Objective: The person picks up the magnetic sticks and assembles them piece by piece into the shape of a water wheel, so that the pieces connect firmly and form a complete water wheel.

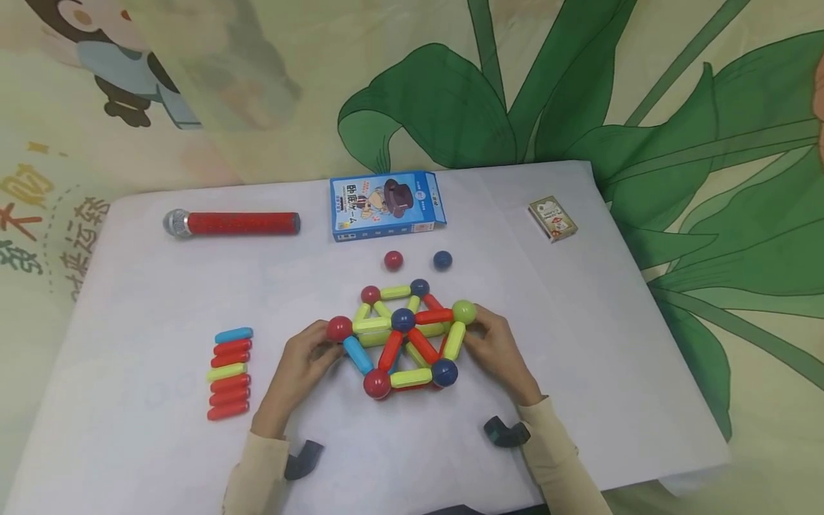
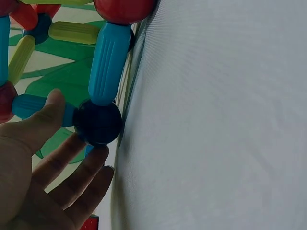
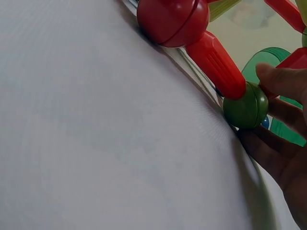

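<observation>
A frame of magnetic balls and rods [image 1: 403, 320], in red, blue, green and yellow-green, stands on the table between both hands. My left hand [image 1: 299, 370] grips its left side. In the left wrist view the thumb lies along a blue rod [image 2: 29, 105], with fingers under a dark blue ball [image 2: 98, 122]. On the opposite side my right hand [image 1: 503, 354] holds the frame. The right wrist view has its thumb on a red rod and its fingers at a green ball [image 3: 246, 106]. Behind the frame lie a loose red ball [image 1: 393, 260] and a loose dark blue ball [image 1: 442, 260].
Several loose rods [image 1: 229, 383] lie in a column at the left. Farther back are a red microphone [image 1: 243, 223], a blue card box [image 1: 385, 205] and a small box [image 1: 552, 218]. A patterned cloth hangs behind the white-covered table [image 1: 129, 322].
</observation>
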`<state>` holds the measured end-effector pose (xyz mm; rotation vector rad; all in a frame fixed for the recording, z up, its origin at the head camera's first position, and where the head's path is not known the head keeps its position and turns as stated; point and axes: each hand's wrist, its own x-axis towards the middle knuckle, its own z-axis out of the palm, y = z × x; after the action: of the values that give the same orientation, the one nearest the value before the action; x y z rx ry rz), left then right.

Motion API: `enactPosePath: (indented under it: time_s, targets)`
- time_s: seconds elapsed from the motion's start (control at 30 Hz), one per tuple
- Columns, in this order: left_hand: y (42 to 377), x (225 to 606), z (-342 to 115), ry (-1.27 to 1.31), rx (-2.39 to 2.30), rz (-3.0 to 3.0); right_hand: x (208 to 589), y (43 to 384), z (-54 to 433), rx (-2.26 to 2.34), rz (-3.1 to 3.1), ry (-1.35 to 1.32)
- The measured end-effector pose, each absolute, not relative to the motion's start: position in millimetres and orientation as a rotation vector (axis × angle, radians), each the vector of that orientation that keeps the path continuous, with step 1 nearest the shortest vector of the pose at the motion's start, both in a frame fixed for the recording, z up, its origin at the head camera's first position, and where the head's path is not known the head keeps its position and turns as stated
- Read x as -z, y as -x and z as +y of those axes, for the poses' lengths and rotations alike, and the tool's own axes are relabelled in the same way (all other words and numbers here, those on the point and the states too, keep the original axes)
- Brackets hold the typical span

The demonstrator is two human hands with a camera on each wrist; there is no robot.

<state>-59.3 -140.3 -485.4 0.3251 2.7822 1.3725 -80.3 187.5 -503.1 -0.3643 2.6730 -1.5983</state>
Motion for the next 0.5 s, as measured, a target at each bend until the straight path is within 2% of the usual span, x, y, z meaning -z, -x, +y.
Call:
enactPosePath:
  time_s: [0.5]
  targets:
    - [58.6, 485.8, -136.9, -0.29, -1.329, 2.774, 497.7, 78.0, 184.4, 1.575, 2.585, 0.269]
